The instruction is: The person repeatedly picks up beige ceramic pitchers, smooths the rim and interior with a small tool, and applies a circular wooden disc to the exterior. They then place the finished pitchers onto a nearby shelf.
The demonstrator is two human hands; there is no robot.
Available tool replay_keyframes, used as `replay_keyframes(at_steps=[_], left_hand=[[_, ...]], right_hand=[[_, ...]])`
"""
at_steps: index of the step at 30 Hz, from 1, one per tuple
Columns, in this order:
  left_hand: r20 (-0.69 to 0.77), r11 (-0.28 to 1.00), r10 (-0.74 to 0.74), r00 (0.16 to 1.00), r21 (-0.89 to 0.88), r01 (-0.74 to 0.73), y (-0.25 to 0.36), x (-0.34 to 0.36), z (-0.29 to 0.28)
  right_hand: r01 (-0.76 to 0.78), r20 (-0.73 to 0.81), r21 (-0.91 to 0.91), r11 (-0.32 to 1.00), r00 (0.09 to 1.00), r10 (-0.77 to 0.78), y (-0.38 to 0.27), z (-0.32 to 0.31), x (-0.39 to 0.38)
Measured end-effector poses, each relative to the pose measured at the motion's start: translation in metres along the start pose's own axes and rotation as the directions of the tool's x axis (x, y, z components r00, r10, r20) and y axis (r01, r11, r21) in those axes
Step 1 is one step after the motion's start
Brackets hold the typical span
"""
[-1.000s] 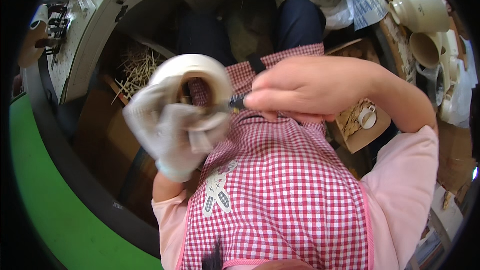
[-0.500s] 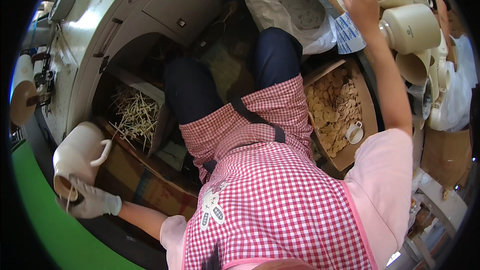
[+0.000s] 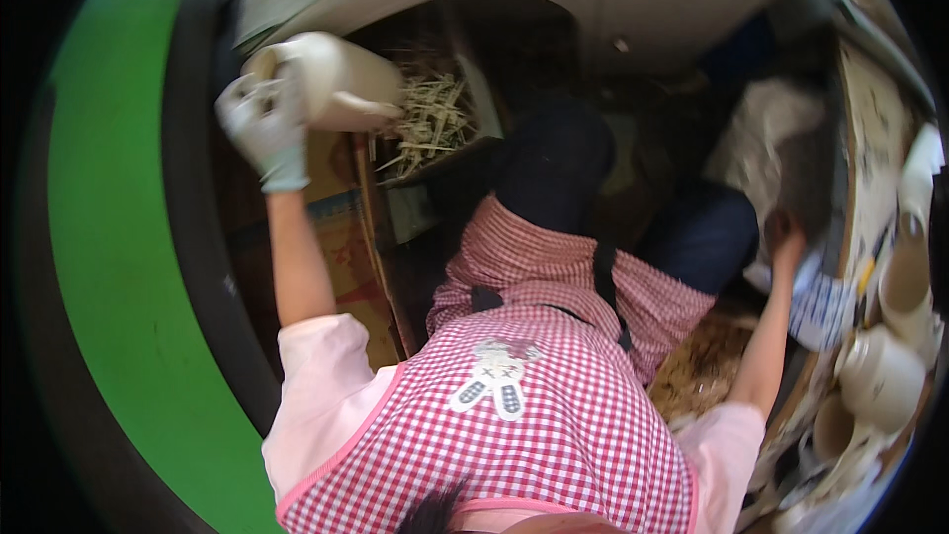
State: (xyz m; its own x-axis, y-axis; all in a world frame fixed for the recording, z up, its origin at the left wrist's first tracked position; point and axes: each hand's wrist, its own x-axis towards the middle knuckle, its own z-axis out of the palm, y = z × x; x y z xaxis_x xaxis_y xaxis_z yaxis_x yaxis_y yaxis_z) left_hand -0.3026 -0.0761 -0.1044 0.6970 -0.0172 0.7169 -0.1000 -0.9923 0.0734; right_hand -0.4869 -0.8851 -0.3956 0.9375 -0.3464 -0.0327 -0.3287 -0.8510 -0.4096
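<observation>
My left hand (image 3: 259,119), in a pale grey knitted glove, grips a cream cylindrical jug (image 3: 351,74) by its open end. The jug lies sideways in the air, its handle toward the right, near a box of thin pale sticks (image 3: 430,119). My bare right hand (image 3: 786,232) reaches down at a plastic bag (image 3: 751,153) on the right, just above a blue-and-white printed sheet (image 3: 820,311); its fingers are dim and blurred.
Cream jugs (image 3: 880,376) crowd the shelf at right. A box of small flat pieces (image 3: 692,371) sits beside my right leg. A green strip surface (image 3: 109,237) runs along the left. A pale cabinet (image 3: 652,10) stands ahead, above my knees.
The view has swung, shifting the surroundings. My left hand and jug are now higher and farther forward; my right hand has come down from the right shelf to the bag.
</observation>
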Motion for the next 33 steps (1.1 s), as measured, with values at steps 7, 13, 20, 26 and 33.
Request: replay_keyframes(at_steps=[7, 13, 20, 26, 33], left_hand=[[-0.038, 0.941, -0.184, 0.982, -0.294, 0.166, 0.015, -0.028, 0.03], [-0.065, 0.825, -0.301, 0.952, -0.519, 0.225, 0.033, -0.008, 0.002], [-0.211, 0.89, -0.145, 0.967, -0.454, 0.035, 0.059, -0.013, -0.042], [0.103, 0.646, -0.018, 0.995, -0.758, 0.09, 0.123, -0.046, -0.089], [0.168, 0.515, 0.178, 0.97, -0.856, 0.054, 0.179, -0.077, -0.092]], right_hand=[[-0.035, -0.318, 0.083, 0.996, 0.946, 0.059, -0.072, -0.04, -0.032], [-0.061, -0.41, 0.443, 0.895, 0.873, 0.263, -0.1, -0.051, -0.053], [-0.119, -0.291, 0.303, 0.946, 0.933, 0.211, -0.165, -0.085, -0.086], [0.341, -0.399, 0.16, 0.926, 0.881, -0.255, -0.326, -0.152, -0.1], [-0.146, 0.117, 0.989, -0.013, 0.838, -0.532, -0.488, -0.176, -0.133]])
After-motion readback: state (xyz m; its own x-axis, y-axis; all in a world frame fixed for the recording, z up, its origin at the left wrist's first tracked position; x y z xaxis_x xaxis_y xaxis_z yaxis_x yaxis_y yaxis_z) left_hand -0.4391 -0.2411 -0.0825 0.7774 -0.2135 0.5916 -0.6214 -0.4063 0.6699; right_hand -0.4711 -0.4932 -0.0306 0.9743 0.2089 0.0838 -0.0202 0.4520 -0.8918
